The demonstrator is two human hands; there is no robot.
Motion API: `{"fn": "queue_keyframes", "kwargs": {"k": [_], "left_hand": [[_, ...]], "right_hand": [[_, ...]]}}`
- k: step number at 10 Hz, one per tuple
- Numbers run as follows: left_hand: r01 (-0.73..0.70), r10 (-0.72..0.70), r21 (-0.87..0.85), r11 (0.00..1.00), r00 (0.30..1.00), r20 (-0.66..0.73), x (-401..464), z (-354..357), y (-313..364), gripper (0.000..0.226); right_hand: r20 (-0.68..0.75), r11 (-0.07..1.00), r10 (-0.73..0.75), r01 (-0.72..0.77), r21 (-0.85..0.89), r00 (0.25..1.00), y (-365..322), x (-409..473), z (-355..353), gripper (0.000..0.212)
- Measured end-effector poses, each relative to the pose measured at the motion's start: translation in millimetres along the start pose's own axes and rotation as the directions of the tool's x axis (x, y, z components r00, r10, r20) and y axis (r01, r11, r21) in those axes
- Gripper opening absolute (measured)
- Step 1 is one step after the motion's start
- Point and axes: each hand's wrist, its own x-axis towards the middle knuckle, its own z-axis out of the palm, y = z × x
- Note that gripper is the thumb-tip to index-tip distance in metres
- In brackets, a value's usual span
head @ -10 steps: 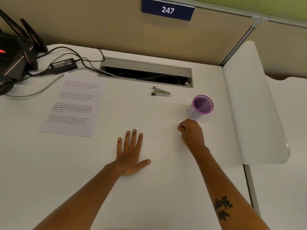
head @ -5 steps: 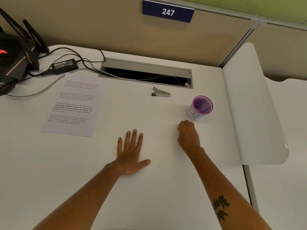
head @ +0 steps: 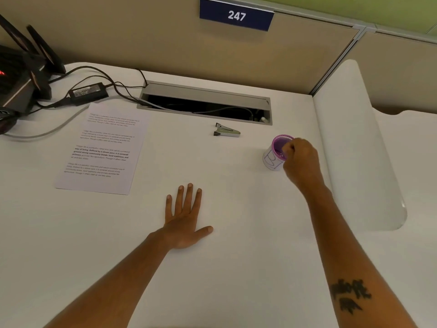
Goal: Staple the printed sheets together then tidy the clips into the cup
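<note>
The printed sheets point(head: 101, 147) lie flat at the left of the white desk point(head: 236, 256). A small metal stapler point(head: 227, 132) rests near the desk's middle back. The purple mesh cup point(head: 272, 159), wrapped in a white label, stands at the right. My right hand point(head: 300, 159) hovers over the cup's right rim with its fingers pinched shut above the opening; whatever is between them is hidden. My left hand point(head: 183, 218) lies flat on the desk, palm down, fingers spread, holding nothing. No loose clips show on the desk.
An open cable slot point(head: 205, 102) runs along the back. Black cables and a power adapter point(head: 87, 92) lie at the back left beside a black router point(head: 21, 74). A curved white side panel point(head: 354, 138) borders the desk on the right.
My right hand has lifted off the desk and moved up and to the right, from in front of the cup to over its rim. My left hand has stayed put.
</note>
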Motion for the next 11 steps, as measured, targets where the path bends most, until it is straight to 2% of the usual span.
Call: {"fn": "queue_keyframes", "kwargs": {"k": [2, 4, 5, 9, 11], "left_hand": [[-0.002, 0.002, -0.003, 1.0, 1.0, 0.004, 1, 1, -1, 0.111], [-0.004, 0.004, -0.005, 1.0, 1.0, -0.004, 2, 3, -2, 0.111], [-0.004, 0.004, 0.001, 1.0, 1.0, -0.002, 2, 2, -1, 0.11], [-0.012, 0.011, -0.01, 1.0, 1.0, -0.029, 1, 3, -2, 0.11], [-0.015, 0.014, -0.002, 1.0, 0.997, -0.08, -3, 5, -1, 0.11]], "right_hand": [[-0.032, 0.999, 0.045, -0.045, -0.001, 0.998, 11, 31, -8, 0.009], [-0.075, 0.997, -0.056, 0.052, -0.048, 0.996, 18, 32, -11, 0.011], [-0.102, 0.998, -0.06, 0.058, -0.024, 0.993, 18, 32, -11, 0.013], [-0.171, 1.0, -0.025, 0.027, 0.01, 0.985, 21, 23, -15, 0.018], [-0.201, 0.999, 0.022, -0.013, 0.048, 0.979, 15, 15, -15, 0.011]]}}
